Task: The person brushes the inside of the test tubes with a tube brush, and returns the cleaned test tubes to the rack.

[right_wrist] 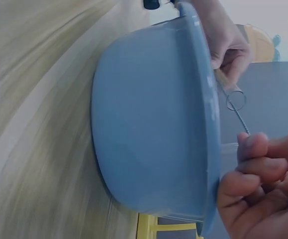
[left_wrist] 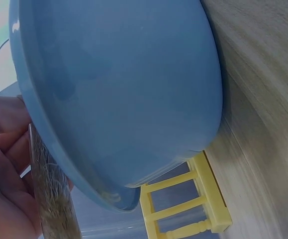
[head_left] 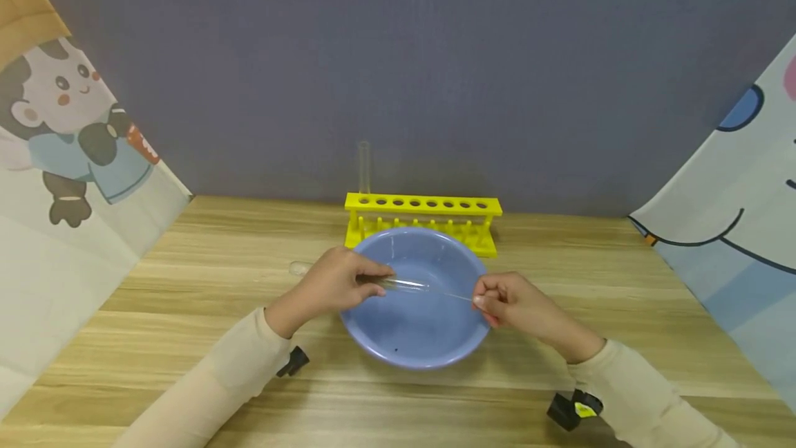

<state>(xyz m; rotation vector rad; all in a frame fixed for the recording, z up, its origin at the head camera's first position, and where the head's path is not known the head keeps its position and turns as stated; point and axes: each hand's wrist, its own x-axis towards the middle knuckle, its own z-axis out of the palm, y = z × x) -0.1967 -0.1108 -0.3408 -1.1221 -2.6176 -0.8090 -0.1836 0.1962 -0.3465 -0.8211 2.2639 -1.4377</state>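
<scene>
Over the blue basin (head_left: 417, 337), my left hand (head_left: 336, 278) grips a clear glass test tube (head_left: 410, 285) lying nearly level. Its rounded end pokes out to the left of that hand, and its mouth points right. A test tube brush sits inside the tube; brownish bristles (left_wrist: 57, 214) show through the glass in the left wrist view. From the mouth runs the brush's thin twisted wire handle (right_wrist: 240, 118). My right hand (head_left: 513, 304), at the basin's right rim, pinches the wire's end between thumb and fingers. The fingers partly hide that end.
Behind the basin stands a yellow test tube rack (head_left: 429, 204) with a row of holes. One clear test tube (head_left: 364, 168) stands upright in its leftmost hole. A grey wall (head_left: 404, 75) closes off the back of the wooden table (head_left: 205, 282). Printed cloths hang at both sides.
</scene>
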